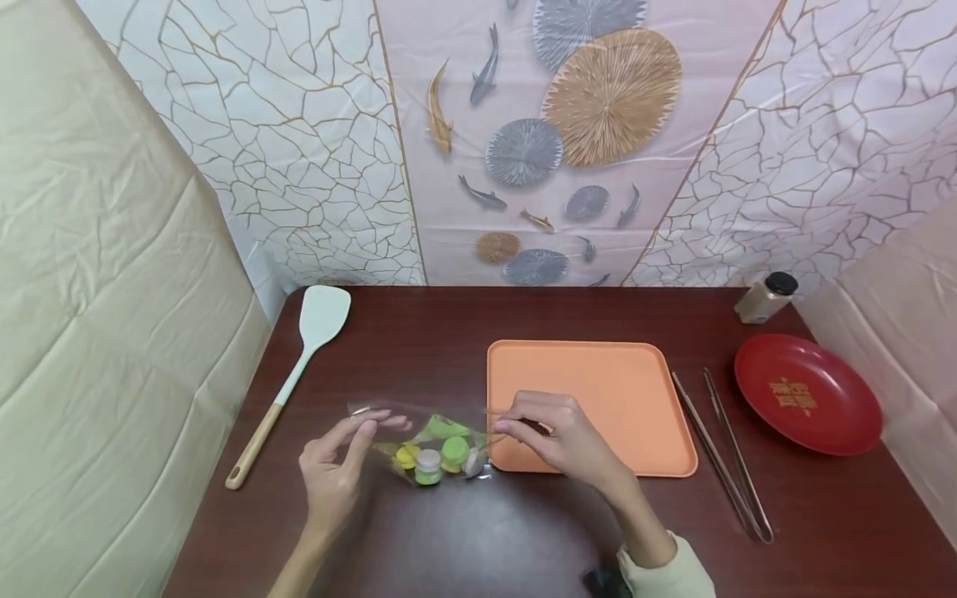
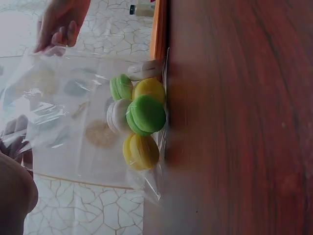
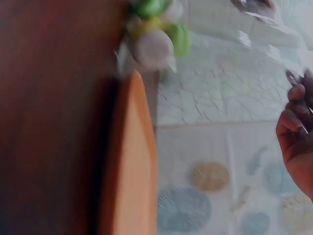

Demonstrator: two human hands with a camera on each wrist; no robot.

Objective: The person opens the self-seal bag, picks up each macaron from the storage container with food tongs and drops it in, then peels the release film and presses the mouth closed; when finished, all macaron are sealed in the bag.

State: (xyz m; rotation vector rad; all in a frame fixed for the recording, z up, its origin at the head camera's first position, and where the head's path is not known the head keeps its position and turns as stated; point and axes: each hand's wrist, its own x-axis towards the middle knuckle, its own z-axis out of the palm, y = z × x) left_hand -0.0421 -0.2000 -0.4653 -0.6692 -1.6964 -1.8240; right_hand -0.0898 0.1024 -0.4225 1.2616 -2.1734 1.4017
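A clear plastic bag [image 2: 58, 112] stands on the dark table between the two hands. Several macarons lie at its bottom: green [image 2: 146, 115], yellow [image 2: 141, 152] and pale whitish [image 2: 118, 115]. My left hand [image 1: 338, 465] holds the bag's upper left edge between thumb and fingers, the other fingers stretched along the film. At the opposite upper corner, my right hand [image 1: 549, 432] pinches the film with thumb and forefinger, above the near left part of an orange tray [image 1: 598, 374]. In the right wrist view the macarons look blurred beside the tray's edge.
Metal tongs [image 1: 728, 465] lie right of the tray. Beyond them are a red plate [image 1: 811, 394] and a dark-capped jar [image 1: 766, 297]. On the left lies a white spatula [image 1: 299, 365] with a wooden handle. Fabric walls close off the back and sides.
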